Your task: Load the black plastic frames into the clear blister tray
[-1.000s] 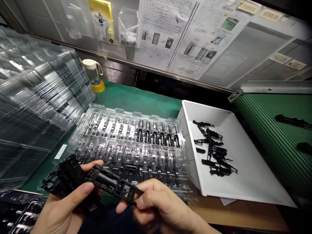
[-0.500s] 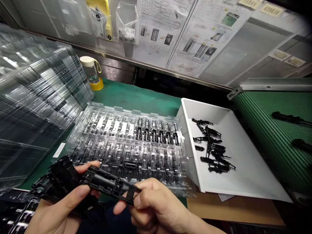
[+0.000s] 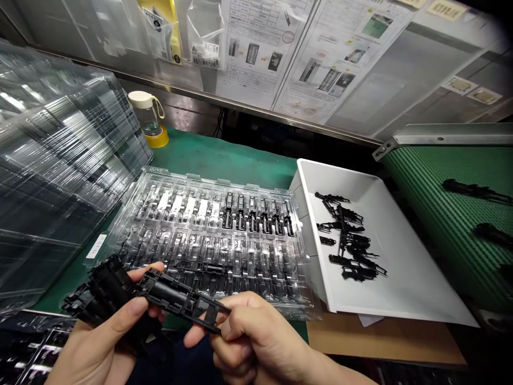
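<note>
My left hand (image 3: 116, 326) is closed around a bunch of black plastic frames (image 3: 106, 291), its thumb pressing near the end of one more. That single black plastic frame (image 3: 172, 293), long and narrow with a cylinder-like middle, stretches across to my right hand (image 3: 248, 334), which pinches its open-framed far end between thumb and fingers. Behind the hands lies a clear blister tray (image 3: 192, 235) with rows of slots. Several black frames (image 3: 252, 216) stand in the right part of its upper row, and another loose frame (image 3: 212, 268) lies across the lower slots.
At the right, a white bin (image 3: 404, 278) holds a scattered pile of black parts. A green conveyor belt (image 3: 433, 166) beyond carries more of them. Stacked clear trays (image 3: 72, 160) rise at the left, near a bottle (image 3: 148, 120). Instruction sheets (image 3: 260, 64) hang at the back.
The view has shifted slightly. Both hands keep their grip on the same frame; the bunch in my left hand has moved a little to the right. Parts on the conveyor have shifted slightly left.
</note>
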Demonstrator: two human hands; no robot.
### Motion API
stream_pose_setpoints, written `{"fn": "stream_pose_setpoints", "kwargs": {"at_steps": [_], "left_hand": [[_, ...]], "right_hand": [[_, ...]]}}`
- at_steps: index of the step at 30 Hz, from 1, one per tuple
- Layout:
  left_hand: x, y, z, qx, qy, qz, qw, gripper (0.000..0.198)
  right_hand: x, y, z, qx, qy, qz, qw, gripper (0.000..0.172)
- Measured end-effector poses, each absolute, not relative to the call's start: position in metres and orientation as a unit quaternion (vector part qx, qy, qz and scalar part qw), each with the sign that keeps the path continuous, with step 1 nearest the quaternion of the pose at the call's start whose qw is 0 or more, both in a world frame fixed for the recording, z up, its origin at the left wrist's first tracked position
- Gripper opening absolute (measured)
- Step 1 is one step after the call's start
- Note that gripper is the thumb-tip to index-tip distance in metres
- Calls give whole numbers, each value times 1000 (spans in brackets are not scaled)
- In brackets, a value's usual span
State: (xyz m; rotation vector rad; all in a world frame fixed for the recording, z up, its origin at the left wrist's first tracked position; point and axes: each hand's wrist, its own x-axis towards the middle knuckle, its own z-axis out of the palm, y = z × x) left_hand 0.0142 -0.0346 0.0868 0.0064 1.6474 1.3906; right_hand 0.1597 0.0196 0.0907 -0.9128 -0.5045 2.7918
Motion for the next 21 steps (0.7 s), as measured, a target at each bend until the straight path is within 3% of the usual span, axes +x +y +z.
{"fn": "stream_pose_setpoints", "kwargs": {"at_steps": [4,13,21], "left_hand": [[6,-40,78,-13,666,545,509,53],[0,-45,75,-13,644,559,521,46],[-1,-46,69,-38,638,555,532,53]], "right_hand": [[159,18,92,-309,-157,935,78,28],[160,17,89,-288,-142,944,79,32],[157,16,83,-302,-167,935,83,28]]}}
